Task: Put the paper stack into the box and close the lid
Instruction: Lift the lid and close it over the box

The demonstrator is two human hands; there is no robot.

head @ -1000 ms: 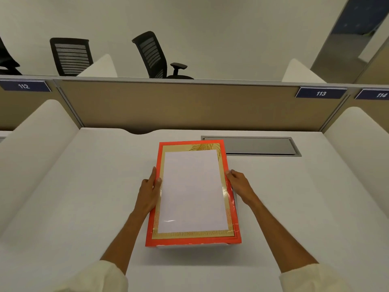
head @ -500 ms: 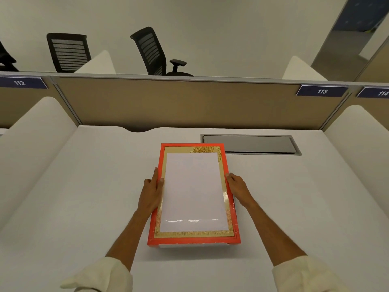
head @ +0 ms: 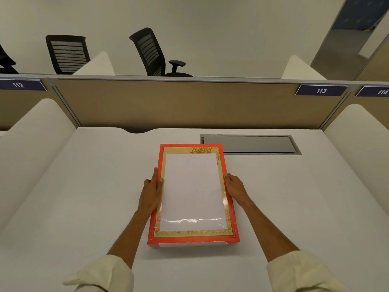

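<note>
Gripping the orange lid [head: 192, 239] by its long sides, left hand [head: 150, 193] and right hand [head: 235, 189] fingers clasp something stiff, light, glossy, likely slippery on the counter [head: 84, 197].

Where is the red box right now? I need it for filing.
In the head view the red box sits mid-desk between the left hand and right hand, near the grey cable hatch.

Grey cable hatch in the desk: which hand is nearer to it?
Right. The right hand grips the right edge of the orange lid, below the grey cable hatch. The left hand holds the lid's left edge, across the box from the hatch.
</note>
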